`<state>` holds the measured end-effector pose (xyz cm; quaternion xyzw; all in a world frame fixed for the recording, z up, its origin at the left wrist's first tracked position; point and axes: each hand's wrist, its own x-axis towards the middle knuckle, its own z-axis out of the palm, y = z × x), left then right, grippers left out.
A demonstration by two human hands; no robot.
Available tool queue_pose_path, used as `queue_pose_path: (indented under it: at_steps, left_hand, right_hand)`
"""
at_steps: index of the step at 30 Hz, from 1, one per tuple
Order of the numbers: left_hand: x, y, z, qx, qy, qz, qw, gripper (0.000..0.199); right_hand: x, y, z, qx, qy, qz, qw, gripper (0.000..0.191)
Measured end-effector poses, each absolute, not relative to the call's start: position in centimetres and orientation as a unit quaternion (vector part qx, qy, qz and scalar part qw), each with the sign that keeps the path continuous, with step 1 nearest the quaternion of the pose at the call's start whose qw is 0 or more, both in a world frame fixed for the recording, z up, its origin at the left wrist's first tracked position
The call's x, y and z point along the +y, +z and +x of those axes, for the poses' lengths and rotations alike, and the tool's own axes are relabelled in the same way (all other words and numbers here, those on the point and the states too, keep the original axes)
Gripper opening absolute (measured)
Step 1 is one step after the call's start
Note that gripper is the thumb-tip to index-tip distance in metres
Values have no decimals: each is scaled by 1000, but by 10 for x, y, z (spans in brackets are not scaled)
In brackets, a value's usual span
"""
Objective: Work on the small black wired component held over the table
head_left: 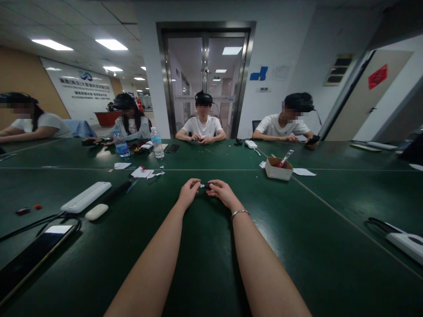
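Between my two hands, just above the green table, is a small black USB stick (206, 186) with a silver metal end pointing left. My right hand (224, 193) pinches its dark body between thumb and fingers; a silver bangle circles that wrist. At the metal end, the fingertips of my left hand (189, 193) are closed together. Whether they also hold a small cap is too small to make out.
On the left lie a phone (35, 251), a white power strip (86, 197), a white oval case (97, 212) and a pen (132, 186). A small box (278, 170) stands ahead right. Water bottles (157, 143) stand farther off. Several people sit across the table (211, 264).
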<state>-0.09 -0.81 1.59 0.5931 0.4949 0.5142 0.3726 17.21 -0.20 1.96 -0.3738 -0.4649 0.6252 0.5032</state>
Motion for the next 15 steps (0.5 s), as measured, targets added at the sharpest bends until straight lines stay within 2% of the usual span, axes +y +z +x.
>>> queue_pose_path:
  at_steps: [7, 15]
  left_hand:
    - [-6, 15, -3, 465, 524, 613, 365, 27]
    - [-10, 18, -1, 487, 479, 612, 398, 29]
  right_hand:
    - [-5, 24, 171, -455, 622, -383, 509, 11]
    - [-4, 23, 171, -468, 624, -383, 495, 14]
